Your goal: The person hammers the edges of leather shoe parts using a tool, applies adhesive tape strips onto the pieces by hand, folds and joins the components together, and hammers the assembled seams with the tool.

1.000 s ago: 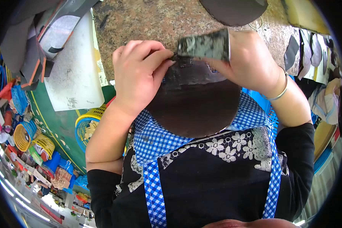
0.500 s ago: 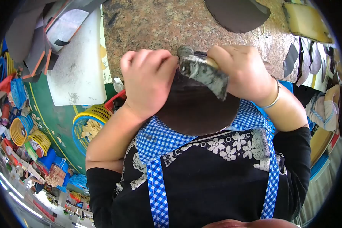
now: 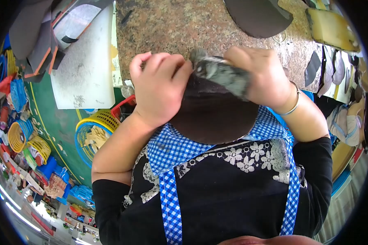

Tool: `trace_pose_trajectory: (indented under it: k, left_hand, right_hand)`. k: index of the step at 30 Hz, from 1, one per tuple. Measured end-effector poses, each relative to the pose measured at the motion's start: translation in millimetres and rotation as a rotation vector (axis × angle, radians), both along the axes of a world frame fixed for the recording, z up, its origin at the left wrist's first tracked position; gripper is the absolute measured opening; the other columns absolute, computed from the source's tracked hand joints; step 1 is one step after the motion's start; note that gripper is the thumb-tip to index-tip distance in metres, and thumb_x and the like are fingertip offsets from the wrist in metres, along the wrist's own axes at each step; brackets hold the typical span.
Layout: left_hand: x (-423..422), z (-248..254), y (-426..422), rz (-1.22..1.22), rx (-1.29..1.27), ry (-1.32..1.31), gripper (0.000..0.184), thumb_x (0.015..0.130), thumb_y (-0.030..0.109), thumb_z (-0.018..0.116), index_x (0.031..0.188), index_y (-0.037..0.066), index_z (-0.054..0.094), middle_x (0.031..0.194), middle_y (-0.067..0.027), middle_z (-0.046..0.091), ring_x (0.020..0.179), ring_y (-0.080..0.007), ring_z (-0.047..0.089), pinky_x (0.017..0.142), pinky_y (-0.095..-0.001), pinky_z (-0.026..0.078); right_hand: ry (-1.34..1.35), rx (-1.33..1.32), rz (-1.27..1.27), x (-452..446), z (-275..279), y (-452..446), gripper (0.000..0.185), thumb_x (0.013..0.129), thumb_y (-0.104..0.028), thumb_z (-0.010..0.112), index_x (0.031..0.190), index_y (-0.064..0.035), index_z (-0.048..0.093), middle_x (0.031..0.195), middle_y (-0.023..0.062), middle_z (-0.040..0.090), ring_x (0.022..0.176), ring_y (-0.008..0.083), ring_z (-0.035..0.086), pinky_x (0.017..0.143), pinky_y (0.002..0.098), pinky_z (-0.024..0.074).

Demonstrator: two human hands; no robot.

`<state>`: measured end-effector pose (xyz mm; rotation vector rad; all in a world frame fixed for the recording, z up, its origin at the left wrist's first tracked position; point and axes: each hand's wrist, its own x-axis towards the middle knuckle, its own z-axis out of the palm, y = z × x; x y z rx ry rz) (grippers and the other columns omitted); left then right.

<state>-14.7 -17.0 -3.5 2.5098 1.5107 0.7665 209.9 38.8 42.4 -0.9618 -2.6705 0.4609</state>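
My left hand [image 3: 159, 87] is closed on the upper left edge of a dark brown leather-like piece [image 3: 216, 118], its fingers curled at the stone table's edge. The piece hangs down in front of my apron, its lower edge rounded. My right hand [image 3: 263, 79] is wrapped round a cobbler's hammer [image 3: 223, 75]. The worn grey head has a round face near my left fingertips and a broad flared end towards my right wrist. The hammer and right hand are blurred by motion, and the handle is mostly hidden. Whether the hammer touches the piece I cannot tell.
On the speckled stone table [image 3: 163, 28] lies another dark piece [image 3: 259, 18], near a yellowish block [image 3: 333, 26]. A white board [image 3: 86, 65] and stacked dark sheets [image 3: 34, 36] are at left. Below them stands a yellow and blue basket [image 3: 84, 141] with scraps.
The hammer has turned slightly and is more blurred, and my right hand has shifted a little. My left hand keeps its hold on the dark brown piece. The view has moved slightly.
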Motion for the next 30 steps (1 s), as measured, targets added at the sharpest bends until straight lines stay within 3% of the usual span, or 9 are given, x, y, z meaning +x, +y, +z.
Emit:
trace_pose_trajectory:
  k: [4, 14, 18, 30]
  left_hand:
    - [-9, -7, 3, 0.087, -0.125, -0.205, 0.019, 0.07, 0.016, 0.079, 0.087, 0.015, 0.069, 0.09, 0.0051, 0.062, 0.093, -0.0187, 0.058, 0.087, -0.041, 0.035]
    - [-4, -2, -3, 0.047, -0.006, -0.049, 0.018, 0.072, 0.016, 0.077, 0.087, 0.015, 0.069, 0.091, 0.0037, 0.062, 0.094, -0.0188, 0.057, 0.091, -0.0432, 0.033]
    - [-7, -8, -1, 0.128, 0.043, -0.101, 0.017, 0.072, 0.018, 0.077, 0.087, 0.016, 0.07, 0.09, 0.0041, 0.062, 0.094, -0.0185, 0.057, 0.091, -0.0437, 0.033]
    - [-6, -9, -5, 0.079, 0.016, -0.109, 0.017, 0.072, 0.018, 0.077, 0.086, 0.013, 0.07, 0.09, 0.0029, 0.062, 0.094, -0.0189, 0.057, 0.092, -0.0445, 0.032]
  right_hand:
    - [0.031, 0.022, 0.002, -4, 2, 1, 0.028, 0.077, -0.022, 0.073, 0.088, -0.0065, 0.053, 0.065, 0.0079, 0.057, 0.059, 0.0275, 0.062, 0.051, 0.038, 0.0486]
    - [0.083, -0.052, 0.009, -8, 1, 4, 0.028, 0.077, -0.024, 0.074, 0.084, -0.0065, 0.052, 0.064, 0.0097, 0.057, 0.059, 0.0305, 0.061, 0.051, 0.041, 0.0481]
    - [0.065, -0.051, -0.011, -9, 0, 6, 0.029, 0.077, -0.023, 0.074, 0.086, -0.0066, 0.053, 0.064, 0.0098, 0.057, 0.059, 0.0306, 0.062, 0.052, 0.0408, 0.0486]
    - [-0.032, 0.001, 0.051, -15, 6, 4, 0.03, 0.083, -0.03, 0.07, 0.083, -0.0067, 0.052, 0.061, 0.0096, 0.058, 0.056, 0.0285, 0.062, 0.051, 0.0385, 0.0487]
